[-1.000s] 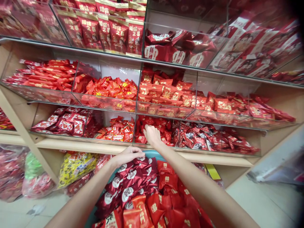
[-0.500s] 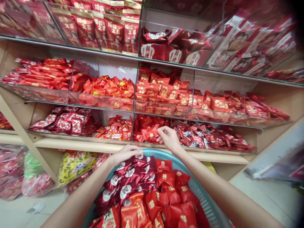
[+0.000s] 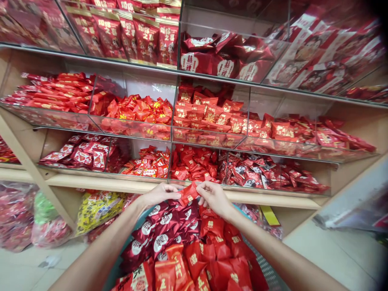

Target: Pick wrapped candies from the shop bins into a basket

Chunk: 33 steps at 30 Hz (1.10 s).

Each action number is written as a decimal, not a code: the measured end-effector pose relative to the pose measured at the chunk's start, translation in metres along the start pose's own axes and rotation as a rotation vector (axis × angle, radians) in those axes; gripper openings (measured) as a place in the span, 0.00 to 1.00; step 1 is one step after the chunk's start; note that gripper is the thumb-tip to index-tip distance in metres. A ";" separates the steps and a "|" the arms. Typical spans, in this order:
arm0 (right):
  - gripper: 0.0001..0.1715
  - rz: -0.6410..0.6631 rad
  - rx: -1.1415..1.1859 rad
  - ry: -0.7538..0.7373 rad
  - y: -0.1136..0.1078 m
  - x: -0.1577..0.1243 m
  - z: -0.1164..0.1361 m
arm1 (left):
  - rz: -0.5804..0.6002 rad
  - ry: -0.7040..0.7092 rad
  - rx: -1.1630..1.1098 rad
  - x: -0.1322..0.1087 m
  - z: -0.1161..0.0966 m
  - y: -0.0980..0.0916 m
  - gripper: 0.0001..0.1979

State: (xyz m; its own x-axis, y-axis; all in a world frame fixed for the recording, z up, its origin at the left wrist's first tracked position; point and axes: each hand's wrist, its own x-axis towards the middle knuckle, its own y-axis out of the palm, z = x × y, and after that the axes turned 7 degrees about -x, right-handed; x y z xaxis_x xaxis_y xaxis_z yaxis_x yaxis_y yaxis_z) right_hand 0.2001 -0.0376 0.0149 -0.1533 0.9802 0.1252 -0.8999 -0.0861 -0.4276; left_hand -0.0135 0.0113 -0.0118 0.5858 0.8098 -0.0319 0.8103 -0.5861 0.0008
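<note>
**One red packet [image 3: 189, 195] clear of the bin [image 3: 170, 163], now over the basket [image 3: 267, 270]**

Half a second ago I see it at the bin's front, in one hand only; now it's between both hands, above the basket's far edge. Right hand [image 3: 215, 198]: thumb and fingers pinched on its right end. Left hand [image 3: 159, 195]: fingertips close together at its left end, touching or just beside; from my feed I can't tell if they grip. Below lie maroon packets [image 3: 160, 242] and, beside them, double-happiness packets [image 3: 212, 228]; both look undisturbed. My read: transfer is partway, this piece not yet among the basket's load.
</note>
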 end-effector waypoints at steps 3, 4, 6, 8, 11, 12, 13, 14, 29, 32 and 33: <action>0.18 -0.005 0.022 0.027 -0.001 0.000 -0.002 | 0.016 0.031 0.003 -0.002 -0.002 0.001 0.12; 0.18 -0.003 0.039 0.043 -0.002 0.000 -0.003 | 0.020 0.039 -0.002 -0.002 -0.003 0.001 0.11; 0.19 0.003 0.093 0.081 -0.003 0.000 -0.006 | 0.023 0.042 -0.023 -0.003 -0.003 0.001 0.11; 0.19 0.010 0.149 0.119 -0.002 0.002 -0.008 | 0.018 0.031 -0.047 -0.003 -0.002 0.000 0.11; 0.20 0.004 0.174 0.127 -0.002 0.004 -0.008 | 0.004 0.014 -0.050 -0.003 -0.002 0.000 0.11; 0.20 0.000 0.164 0.117 -0.004 0.004 -0.007 | -0.003 0.007 -0.037 -0.003 -0.003 0.000 0.12; 0.20 -0.003 0.153 0.103 -0.006 0.003 -0.004 | -0.008 0.006 -0.026 -0.003 -0.003 0.000 0.12; 0.21 -0.004 0.144 0.088 -0.010 0.001 -0.001 | -0.007 0.009 -0.017 -0.004 -0.004 0.001 0.13; 0.19 -0.068 -0.634 -0.604 -0.071 -0.130 -0.005 | -0.044 -0.005 0.133 -0.005 -0.005 0.004 0.21; 0.30 0.015 -0.863 -0.786 -0.079 -0.142 -0.010 | -0.048 -0.013 0.126 -0.005 -0.006 0.004 0.21; 0.30 0.028 -0.899 -0.817 -0.080 -0.144 -0.009 | -0.049 -0.012 0.129 -0.005 -0.006 0.004 0.21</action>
State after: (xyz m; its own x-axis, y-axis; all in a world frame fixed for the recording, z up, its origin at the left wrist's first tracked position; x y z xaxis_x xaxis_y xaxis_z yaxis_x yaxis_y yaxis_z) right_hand 0.2983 -0.1702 0.0229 -0.6723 0.5510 0.4944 -0.3374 0.3663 -0.8671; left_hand -0.0133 0.0052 -0.0061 0.5449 0.8375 -0.0408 0.8282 -0.5452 -0.1301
